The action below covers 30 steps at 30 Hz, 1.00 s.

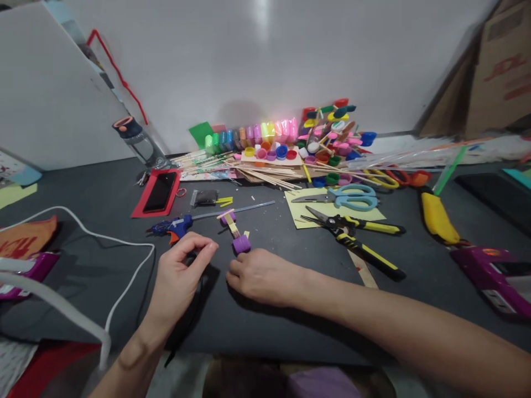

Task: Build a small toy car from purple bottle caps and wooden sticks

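My left hand (181, 269) is raised above the dark table, thumb and forefinger pinched together; whatever they may hold is too small to make out. My right hand (255, 276) rests low on the table with its fingers curled, and what is under them is hidden. Just beyond its knuckles lies a small built piece with a purple cap (241, 244) at the near end, a short wooden strip (233, 228) in the middle and another purple part (227, 218) at the far end. A blue glue gun (176, 225) with a clear glue stick lies past my left hand.
Pliers (348, 228) and light-blue scissors (352, 197) lie right of centre, partly on yellow paper. Bamboo sticks (269, 176), bottle caps and paint pots line the back wall. A phone (160, 192) and water bottle (139, 143) stand left; a white cable (124, 240) crosses there.
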Each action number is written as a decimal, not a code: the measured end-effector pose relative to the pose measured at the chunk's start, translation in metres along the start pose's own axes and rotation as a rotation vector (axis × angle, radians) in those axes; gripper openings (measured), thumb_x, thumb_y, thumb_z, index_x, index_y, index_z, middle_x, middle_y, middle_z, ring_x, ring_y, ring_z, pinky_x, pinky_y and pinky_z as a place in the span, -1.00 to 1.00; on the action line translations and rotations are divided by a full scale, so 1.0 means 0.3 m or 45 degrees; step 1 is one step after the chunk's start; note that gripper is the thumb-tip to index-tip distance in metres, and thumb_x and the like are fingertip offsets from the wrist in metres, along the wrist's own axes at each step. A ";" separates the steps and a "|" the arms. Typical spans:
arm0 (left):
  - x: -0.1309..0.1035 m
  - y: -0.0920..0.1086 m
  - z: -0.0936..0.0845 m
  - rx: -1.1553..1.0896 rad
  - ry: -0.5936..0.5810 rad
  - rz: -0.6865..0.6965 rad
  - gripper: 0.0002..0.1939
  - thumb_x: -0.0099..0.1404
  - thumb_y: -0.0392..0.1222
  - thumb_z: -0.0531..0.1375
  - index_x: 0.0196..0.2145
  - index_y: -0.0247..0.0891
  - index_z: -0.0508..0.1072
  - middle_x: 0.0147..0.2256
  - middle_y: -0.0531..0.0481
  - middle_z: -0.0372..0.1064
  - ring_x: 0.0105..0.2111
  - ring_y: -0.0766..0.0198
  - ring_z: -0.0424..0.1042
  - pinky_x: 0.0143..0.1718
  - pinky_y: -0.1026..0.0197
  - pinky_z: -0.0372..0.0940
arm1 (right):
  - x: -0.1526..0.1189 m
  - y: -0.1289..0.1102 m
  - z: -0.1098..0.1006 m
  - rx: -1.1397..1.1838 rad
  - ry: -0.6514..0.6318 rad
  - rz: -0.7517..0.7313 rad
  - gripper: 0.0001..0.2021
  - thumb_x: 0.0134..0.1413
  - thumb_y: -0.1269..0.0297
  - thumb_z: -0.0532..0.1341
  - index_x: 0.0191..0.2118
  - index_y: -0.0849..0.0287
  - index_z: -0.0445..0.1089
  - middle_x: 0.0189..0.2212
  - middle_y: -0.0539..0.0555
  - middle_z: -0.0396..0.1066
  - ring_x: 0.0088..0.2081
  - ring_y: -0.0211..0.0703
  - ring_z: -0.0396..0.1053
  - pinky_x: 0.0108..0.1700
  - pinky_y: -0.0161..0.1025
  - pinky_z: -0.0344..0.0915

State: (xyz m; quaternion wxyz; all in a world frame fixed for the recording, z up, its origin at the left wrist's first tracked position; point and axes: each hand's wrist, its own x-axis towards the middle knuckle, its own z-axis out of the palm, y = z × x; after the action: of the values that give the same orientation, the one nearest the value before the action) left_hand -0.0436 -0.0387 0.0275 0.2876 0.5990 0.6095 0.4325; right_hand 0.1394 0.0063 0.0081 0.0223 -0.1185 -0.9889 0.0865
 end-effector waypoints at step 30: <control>0.186 -0.163 0.063 0.304 -0.235 0.071 -0.50 0.24 -0.33 0.14 0.15 -0.24 0.30 -0.03 -0.14 0.44 -0.20 0.22 0.47 -0.26 0.21 0.34 | -0.322 0.041 -0.156 1.302 1.200 0.897 -0.93 0.18 0.35 0.22 -0.34 0.12 0.41 -0.46 -0.05 0.31 -0.50 -0.31 0.18 -0.50 -0.34 0.10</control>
State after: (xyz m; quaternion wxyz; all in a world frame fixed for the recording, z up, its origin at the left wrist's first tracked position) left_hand -0.0573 0.0237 -0.0143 0.2570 0.6827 0.6109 0.3079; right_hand 0.2388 0.0027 0.0496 0.4631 -0.4250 -0.6164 0.4743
